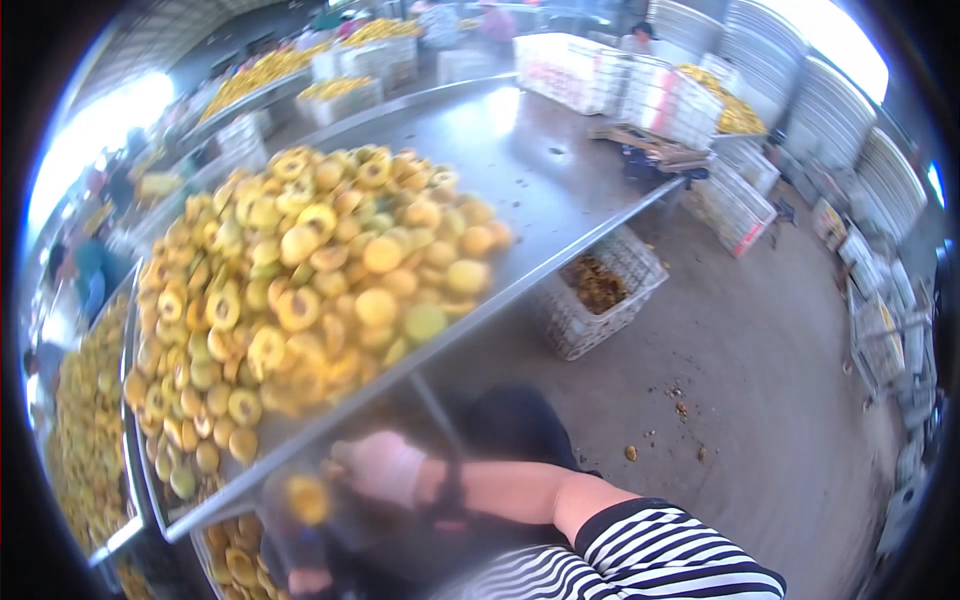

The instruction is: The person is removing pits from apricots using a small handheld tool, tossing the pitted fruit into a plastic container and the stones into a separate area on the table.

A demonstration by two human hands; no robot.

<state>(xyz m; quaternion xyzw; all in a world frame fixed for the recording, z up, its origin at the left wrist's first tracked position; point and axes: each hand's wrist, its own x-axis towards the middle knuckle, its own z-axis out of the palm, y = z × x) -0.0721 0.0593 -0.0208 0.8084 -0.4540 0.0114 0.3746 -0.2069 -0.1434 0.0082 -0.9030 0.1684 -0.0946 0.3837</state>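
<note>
At the lower left, blurred by motion, my left hand holds a yellow peach half below the table's near edge. To its right is my right hand, in a pale glove, its fingers curled in toward the left hand. Whatever the right fingers hold is too smeared to make out. Just beyond both hands, a large heap of halved yellow peaches covers the left part of a metal table. Many halves show a hollow or ring at the centre; some are greenish.
Below the table's near edge stands a white crate with brownish scraps. More peach halves lie low beside my left hand. White crates stand past the table's far end. Scraps dot the floor. Other people are around the left and far sides.
</note>
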